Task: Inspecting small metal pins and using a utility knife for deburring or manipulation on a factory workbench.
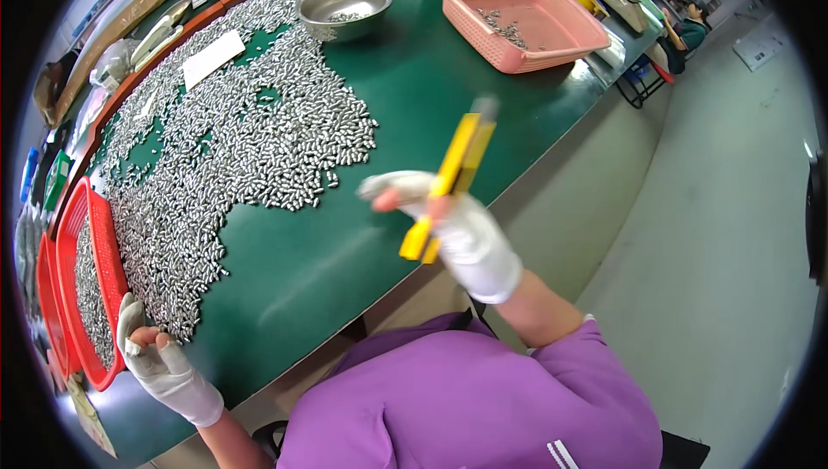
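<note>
My right hand (461, 232), in a white glove with bare fingertips, is closed round a long yellow tool (461, 154) with a dark strip along it. Motion blurs the tool, so its exact kind is unclear. Both are raised over the table's near edge. At the lower left, my left hand (164, 370), gloved the same way, is beside the near corner of a red plastic basket (108, 253). Its fingers are apart and partly bent, and no held thing shows. Many small silvery metal parts (250, 141) lie spread over the green table (289, 283), reaching close to the left fingers.
A metal bowl (345, 5) and a pink basket (543, 25), each with some metal parts inside, stand at the back. White paper (211, 59) lies on the spread. A raised brown edge (142, 72) runs along the far left. Another person (690, 29) sits far right.
</note>
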`<state>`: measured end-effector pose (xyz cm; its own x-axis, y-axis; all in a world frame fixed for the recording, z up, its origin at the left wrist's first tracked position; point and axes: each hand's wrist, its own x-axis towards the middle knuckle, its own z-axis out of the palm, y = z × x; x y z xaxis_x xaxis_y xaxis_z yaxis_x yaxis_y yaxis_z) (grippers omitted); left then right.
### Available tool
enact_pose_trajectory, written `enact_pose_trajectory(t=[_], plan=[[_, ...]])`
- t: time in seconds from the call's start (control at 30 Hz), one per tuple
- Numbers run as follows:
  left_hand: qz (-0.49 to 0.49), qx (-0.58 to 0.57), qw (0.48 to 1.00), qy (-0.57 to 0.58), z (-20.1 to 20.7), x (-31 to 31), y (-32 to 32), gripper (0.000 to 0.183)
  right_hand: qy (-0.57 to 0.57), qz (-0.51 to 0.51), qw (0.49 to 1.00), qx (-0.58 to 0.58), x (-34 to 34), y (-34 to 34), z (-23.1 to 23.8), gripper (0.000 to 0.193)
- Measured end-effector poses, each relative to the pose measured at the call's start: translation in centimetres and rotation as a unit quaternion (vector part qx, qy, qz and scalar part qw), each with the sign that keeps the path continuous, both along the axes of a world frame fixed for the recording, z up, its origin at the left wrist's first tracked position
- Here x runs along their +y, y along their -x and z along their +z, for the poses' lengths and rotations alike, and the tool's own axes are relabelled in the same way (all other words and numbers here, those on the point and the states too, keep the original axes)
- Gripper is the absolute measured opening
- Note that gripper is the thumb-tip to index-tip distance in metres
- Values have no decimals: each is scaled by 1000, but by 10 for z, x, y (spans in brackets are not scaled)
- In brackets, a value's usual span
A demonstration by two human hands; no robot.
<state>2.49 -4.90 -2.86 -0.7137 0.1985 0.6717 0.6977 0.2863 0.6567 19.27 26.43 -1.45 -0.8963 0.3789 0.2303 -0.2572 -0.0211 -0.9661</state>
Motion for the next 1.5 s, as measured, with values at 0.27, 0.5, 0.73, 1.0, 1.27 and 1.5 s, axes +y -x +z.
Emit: enact_pose_trajectory(t=[0.27,0.5,0.73,1.0,1.27,1.5], plan=[[-97,-53,991,-71,-9,-11,5,5,-105,-281,954,-27,107,-4,-16,37],[-129,-133,982,-43,26,0,-9,5,-114,-639,745,-154,220,-132,-44,42],[-320,-455,831,4,72,67,-19,21,-321,-433,827,-159,117,-37,14,38],[-378,-696,610,-7,39,81,-7,14,-615,-321,608,-386,97,36,11,42],[-476,-677,555,-83,19,64,6,15,-604,-124,787,-35,10,112,53,18],[-478,-698,513,-146,17,66,9,23,-647,80,754,-82,-37,174,29,18]])
